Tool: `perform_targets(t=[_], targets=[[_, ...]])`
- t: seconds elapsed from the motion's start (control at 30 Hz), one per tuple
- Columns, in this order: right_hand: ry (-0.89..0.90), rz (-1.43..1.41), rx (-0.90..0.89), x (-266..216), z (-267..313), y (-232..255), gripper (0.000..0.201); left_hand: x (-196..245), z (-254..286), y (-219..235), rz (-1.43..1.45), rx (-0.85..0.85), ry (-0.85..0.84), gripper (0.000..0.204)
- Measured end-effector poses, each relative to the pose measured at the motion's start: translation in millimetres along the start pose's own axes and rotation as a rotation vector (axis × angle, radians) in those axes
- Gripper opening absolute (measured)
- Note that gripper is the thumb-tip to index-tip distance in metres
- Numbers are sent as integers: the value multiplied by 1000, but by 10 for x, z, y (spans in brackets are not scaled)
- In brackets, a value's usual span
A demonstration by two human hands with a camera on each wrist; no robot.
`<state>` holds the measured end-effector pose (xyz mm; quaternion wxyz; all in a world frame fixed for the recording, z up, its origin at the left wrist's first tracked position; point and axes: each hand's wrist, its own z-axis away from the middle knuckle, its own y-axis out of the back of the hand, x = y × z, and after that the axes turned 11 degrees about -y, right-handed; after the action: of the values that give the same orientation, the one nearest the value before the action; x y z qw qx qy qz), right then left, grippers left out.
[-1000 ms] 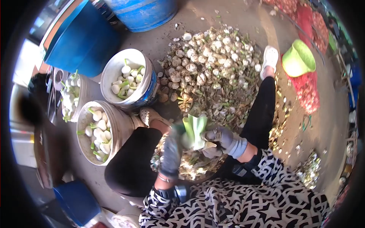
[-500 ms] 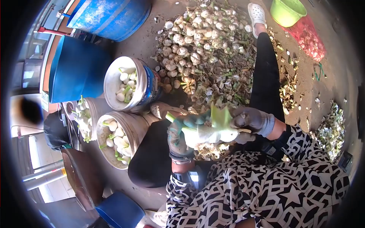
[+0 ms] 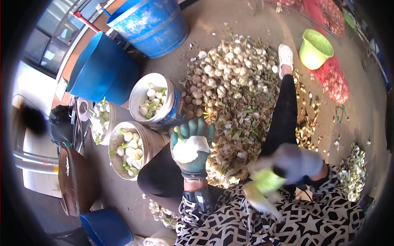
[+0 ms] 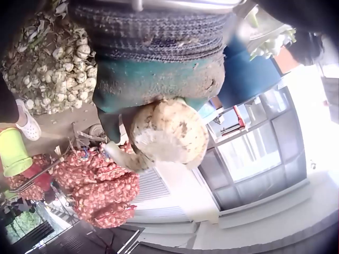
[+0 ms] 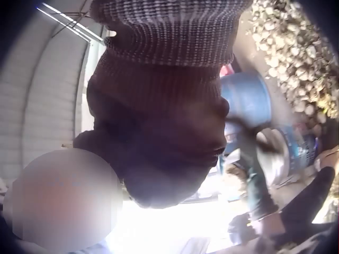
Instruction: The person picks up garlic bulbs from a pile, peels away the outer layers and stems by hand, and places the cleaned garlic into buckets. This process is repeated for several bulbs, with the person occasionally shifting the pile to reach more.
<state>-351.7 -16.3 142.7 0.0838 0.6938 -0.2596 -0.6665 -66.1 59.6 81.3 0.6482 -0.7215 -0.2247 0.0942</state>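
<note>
My left hand (image 3: 193,153), in a green-coated glove, holds a white garlic bulb (image 3: 189,149) in its upturned palm. A short green stem pokes out beside the thumb side, and the fingertips show beyond the bulb. In the left wrist view the bulb (image 4: 169,135) shows brown specks and a flat pale patch under the muddy glove (image 4: 153,84). My right hand (image 3: 293,162), in a grey glove, is blurred over my lap with stripped garlic skin (image 3: 269,180), green and pale, at its fingers. The right wrist view shows that glove (image 5: 159,143) dark, its fingers curled.
White buckets (image 3: 113,153) of trimmed garlic stand at the left, near blue tubs (image 3: 150,33). A heap of garlic (image 3: 223,69) and leaf scraps lies ahead, between my legs (image 3: 281,110). A lime bucket (image 3: 315,49) and red mesh bags (image 3: 334,82) are at the right.
The hands have parted from around the bulb. The left has kept it, now bare and white, while the right has pulled skin and leaf off and swung back to the right.
</note>
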Motion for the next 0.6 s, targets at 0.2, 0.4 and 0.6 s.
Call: perform_targets(t=[0.2, 0.4, 0.6], targets=[[29, 631, 515, -150, -929, -228, 61, -99, 117, -37, -32, 19, 132, 47], [-26, 397, 49, -145, -956, -344, 18, 32, 203, -88, 151, 177, 43, 43], [-166, -950, -450, -258, -600, -382, 17, 93, 183, 33, 165, 358, -69, 43]])
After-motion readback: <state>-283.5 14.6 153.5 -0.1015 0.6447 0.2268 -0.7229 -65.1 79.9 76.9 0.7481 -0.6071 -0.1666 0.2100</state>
